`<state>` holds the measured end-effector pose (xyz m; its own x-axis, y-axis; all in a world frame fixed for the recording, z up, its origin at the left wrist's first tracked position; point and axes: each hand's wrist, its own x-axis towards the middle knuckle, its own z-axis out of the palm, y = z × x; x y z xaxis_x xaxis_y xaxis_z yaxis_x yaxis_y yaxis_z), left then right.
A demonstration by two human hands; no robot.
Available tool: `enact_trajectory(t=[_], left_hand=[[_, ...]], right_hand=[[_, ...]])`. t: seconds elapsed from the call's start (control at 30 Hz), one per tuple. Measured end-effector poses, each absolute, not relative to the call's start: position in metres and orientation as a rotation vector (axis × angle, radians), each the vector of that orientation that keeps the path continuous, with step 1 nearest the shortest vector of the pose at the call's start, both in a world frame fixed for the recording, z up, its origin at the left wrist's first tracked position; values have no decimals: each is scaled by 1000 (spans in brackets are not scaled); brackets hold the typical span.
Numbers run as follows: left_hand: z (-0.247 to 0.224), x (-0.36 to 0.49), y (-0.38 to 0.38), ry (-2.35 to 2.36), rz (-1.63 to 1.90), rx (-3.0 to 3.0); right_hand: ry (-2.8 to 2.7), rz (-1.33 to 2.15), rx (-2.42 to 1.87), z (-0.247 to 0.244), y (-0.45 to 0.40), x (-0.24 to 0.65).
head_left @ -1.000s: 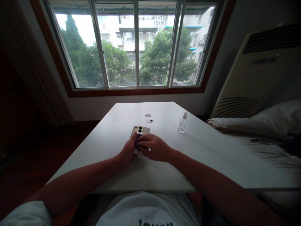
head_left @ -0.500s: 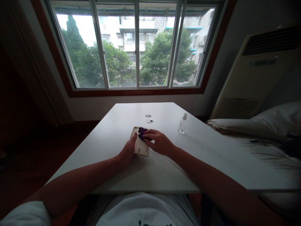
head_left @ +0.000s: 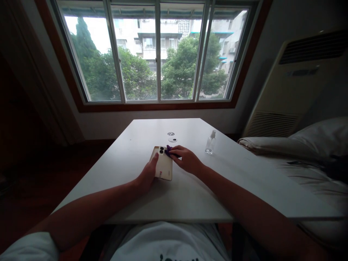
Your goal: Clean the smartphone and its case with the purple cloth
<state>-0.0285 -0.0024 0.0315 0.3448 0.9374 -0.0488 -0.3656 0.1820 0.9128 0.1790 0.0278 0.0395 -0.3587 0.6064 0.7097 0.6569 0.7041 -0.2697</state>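
A pale phone is tilted above the table with its back and dark camera lenses facing me. My left hand grips it along its left edge, thumb on the back. My right hand pinches a small purple cloth, which touches the phone's upper right part beside the lenses. The fingertips of my left hand are hidden behind the phone.
The white table stretches toward the window. Two small round items lie beyond the phone. A clear spray bottle stands at the right. Bedding is beyond the table's right edge.
My right hand has moved slightly right and up with the purple cloth, so the dark lenses now show uncovered. My left hand and the phone have stayed about where they were.
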Motion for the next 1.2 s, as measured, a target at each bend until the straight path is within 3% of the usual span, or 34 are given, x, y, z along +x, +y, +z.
enact_trajectory(t=[0.33, 0.7, 1.03, 1.2], left_hand=[[25, -26, 1, 619, 1111, 962], [27, -28, 0, 734, 1054, 974], [25, -25, -1, 623, 1090, 964], [25, -27, 2, 641, 1074, 963]], right_hand=[[-2321, -55, -613, 53, -14, 143], [-2121, -53, -929, 39, 21, 172], [-2322, -14, -602, 56, -15, 146], [-2284, -50, -713, 53, -2, 154]])
